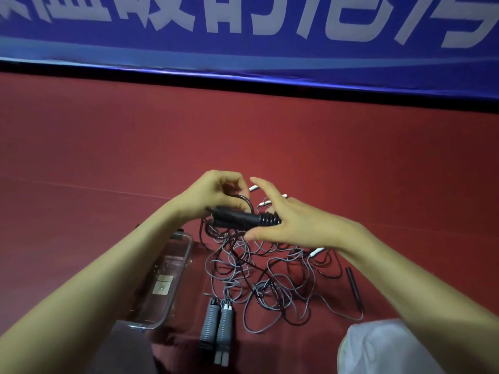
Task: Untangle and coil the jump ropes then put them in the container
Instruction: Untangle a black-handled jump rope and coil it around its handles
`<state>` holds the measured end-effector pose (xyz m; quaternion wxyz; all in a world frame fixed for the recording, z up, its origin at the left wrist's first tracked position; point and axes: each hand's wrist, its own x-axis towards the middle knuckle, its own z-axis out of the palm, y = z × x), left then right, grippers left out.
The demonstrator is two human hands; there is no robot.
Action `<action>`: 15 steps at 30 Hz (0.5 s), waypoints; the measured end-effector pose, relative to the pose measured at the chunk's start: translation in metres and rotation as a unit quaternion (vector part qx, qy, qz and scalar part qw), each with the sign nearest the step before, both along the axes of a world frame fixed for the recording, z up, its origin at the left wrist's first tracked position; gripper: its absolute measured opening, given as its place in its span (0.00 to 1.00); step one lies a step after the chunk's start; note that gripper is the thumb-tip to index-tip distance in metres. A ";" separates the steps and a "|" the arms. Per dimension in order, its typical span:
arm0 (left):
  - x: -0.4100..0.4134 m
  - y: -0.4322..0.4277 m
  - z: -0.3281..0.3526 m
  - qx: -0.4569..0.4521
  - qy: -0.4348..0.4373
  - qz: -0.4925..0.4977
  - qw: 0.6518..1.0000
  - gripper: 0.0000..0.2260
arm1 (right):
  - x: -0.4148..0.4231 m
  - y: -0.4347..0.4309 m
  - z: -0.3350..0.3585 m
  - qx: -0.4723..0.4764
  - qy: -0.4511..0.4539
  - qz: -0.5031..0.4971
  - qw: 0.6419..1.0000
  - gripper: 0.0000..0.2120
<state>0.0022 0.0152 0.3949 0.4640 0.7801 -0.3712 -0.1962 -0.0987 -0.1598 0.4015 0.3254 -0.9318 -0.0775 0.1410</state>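
A tangle of grey and black jump ropes [270, 273] lies on the red floor in front of me. My left hand [213, 195] pinches a loop of black cord above a pair of black handles [243, 218]. My right hand [294, 225] holds the ribbed end of those black handles between thumb and palm, its fingers stretched out. Two grey handles [216, 327] lie side by side near my knees. A clear plastic container [167, 279] stands on the floor at the left, beside the tangle.
A single thin black handle [353, 287] lies to the right of the tangle. White handle tips [270, 202] show behind my hands. A blue banner [243, 36] with white characters runs along the back. My knees [378, 346] sit at the bottom edge.
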 end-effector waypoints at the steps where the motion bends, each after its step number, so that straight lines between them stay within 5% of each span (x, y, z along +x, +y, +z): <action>1: -0.001 -0.001 0.001 0.013 -0.024 0.008 1.000 0.08 | -0.002 0.003 0.000 -0.046 0.008 0.006 0.999 0.46; 8: -0.028 -0.024 -0.005 0.060 -0.206 0.029 0.976 0.07 | 0.007 0.007 -0.014 -0.324 -0.077 -0.008 0.943 0.37; 11: -0.032 -0.023 0.004 0.049 -0.142 0.119 0.981 0.06 | 0.012 -0.003 -0.016 -0.336 -0.166 -0.062 0.925 0.34; 15: -0.036 -0.022 0.011 0.228 -0.163 0.077 0.957 0.07 | 0.014 -0.011 -0.016 -0.375 -0.194 -0.049 0.905 0.30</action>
